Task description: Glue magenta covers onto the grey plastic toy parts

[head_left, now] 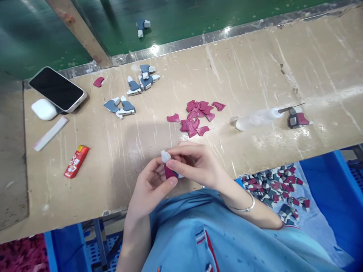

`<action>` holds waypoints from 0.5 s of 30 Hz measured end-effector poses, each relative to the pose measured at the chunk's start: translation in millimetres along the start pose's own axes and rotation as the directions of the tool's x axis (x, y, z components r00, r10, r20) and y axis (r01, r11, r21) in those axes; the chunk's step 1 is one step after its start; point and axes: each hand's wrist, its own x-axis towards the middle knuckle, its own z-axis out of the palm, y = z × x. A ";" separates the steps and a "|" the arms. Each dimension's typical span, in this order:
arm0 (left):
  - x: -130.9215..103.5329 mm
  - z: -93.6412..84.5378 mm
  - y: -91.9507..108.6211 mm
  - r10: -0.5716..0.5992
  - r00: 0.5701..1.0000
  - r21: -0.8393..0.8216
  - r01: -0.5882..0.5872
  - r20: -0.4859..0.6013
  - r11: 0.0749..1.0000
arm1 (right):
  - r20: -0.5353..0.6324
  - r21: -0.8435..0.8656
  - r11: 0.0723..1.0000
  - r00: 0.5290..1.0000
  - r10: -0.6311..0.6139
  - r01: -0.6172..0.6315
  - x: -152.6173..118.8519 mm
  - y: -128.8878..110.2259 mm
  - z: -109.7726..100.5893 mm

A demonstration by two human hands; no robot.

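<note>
Near the table's front edge, my left hand (154, 185) and my right hand (195, 164) both grip a small plastic part (170, 172) with a maroon face and a whitish end. Fingers of both hands hide much of it. Just beyond my hands lies a loose pile of maroon plastic pieces (195, 115). Farther left, several grey-blue and white plastic parts (146, 77) rest on the table. To the right are a translucent bottle (255, 119) with a thin dark tip, lying on its side, and a part with dark, grey and maroon faces (299, 119).
On the left lie a phone (58, 90), a white rounded case (44, 109), a pale strip (51, 133) and a red packet (76, 161). A blue bin (331, 189) below right holds many parts; maroon pieces (24, 255) fill one below left. Another part (142, 27) sits on the green surface (181, 19).
</note>
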 end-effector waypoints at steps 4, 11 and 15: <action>0.5 -4.5 0.7 0.005 0.999 0.014 -0.006 0.039 1.000 | 0.035 0.028 0.999 0.999 0.038 -0.039 0.8 -2.8 1.1; 4.6 0.7 1.3 0.015 1.000 0.039 -0.014 -0.018 0.999 | 0.074 -0.001 0.998 0.995 0.062 -0.062 1.1 -1.0 4.6; 0.7 -7.0 -1.4 -0.041 0.997 0.055 0.045 -0.071 0.997 | 0.060 0.021 0.999 0.998 0.037 -0.038 2.3 -2.0 7.6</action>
